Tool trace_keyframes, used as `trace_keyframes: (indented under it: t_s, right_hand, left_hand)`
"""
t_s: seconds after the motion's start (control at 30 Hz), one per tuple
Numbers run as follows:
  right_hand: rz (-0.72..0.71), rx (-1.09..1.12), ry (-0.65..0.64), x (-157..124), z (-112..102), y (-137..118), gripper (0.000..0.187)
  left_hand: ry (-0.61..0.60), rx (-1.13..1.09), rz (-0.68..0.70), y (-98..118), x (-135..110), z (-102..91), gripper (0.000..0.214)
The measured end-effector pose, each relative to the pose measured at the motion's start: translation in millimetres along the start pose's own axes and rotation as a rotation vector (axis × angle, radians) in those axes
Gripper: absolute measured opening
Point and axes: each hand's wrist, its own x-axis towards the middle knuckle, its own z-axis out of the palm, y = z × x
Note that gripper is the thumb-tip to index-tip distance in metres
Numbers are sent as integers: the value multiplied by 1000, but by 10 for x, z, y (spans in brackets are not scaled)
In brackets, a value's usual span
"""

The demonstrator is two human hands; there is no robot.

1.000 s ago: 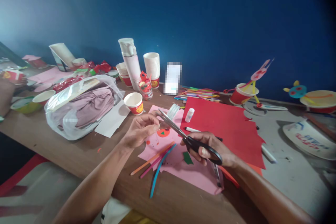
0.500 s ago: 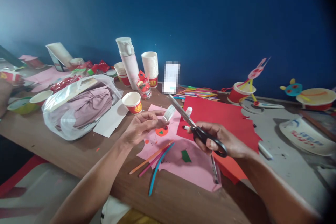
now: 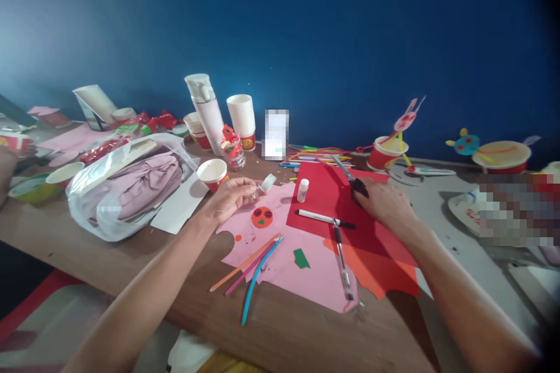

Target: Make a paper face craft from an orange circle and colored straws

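Observation:
My left hand pinches a small pale, see-through piece with ridges, too blurred to name, above the pink paper. Below it lies an orange paper disc with two dark round spots and a green triangle. Over on the red paper, my right hand is closed at the black handles of the scissors, whose blades point toward the wall. Its fingertips are partly hidden. A glue stick stands between the hands, with a black-and-white marker and a pen nearer me.
Orange, pink and blue pipe-like strips and a green scrap lie in front. Behind stand a paper cup, a white flask, stacked cups and a phone-like screen. A plastic bag sits left; cup crafts stand right.
My right hand has moved the scissors from in the air down and away onto the red paper. My left hand stays over the pink paper with the pale piece, now lower.

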Motion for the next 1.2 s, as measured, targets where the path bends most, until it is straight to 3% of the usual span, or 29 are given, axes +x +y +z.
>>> trace_keyframes:
  t_s: [0.2,0.43,0.53,0.67,0.77,0.83,1.2]
  right_hand:
    - [-8,-26,-27,-9,43,10,30]
    - [-56,-43,-13,-72,-22,27,27]
    - [-47,19,113,-187,-168,-80,26]
    - [-325,488,511,-424,-412,-452,21]
    - [-577,723,565,-539,-509,-759,17]
    - [-638,747,586,-560,-523,-903,15]
    - [-618,584,615,-523,-431,-1113,12]
  left_hand:
    - [15,50,-54,-26,42,42,21]
    - [-23,-39,140,15,-157,248,8]
    - [-16,31,207,42,-281,346,8]
    - [-52,117,240,72,-418,447,9]
    - [-63,124,261,80,-472,509,8]
    - [-59,120,279,81,-491,543,8]
    - [-35,111,295,42,-477,626,9]
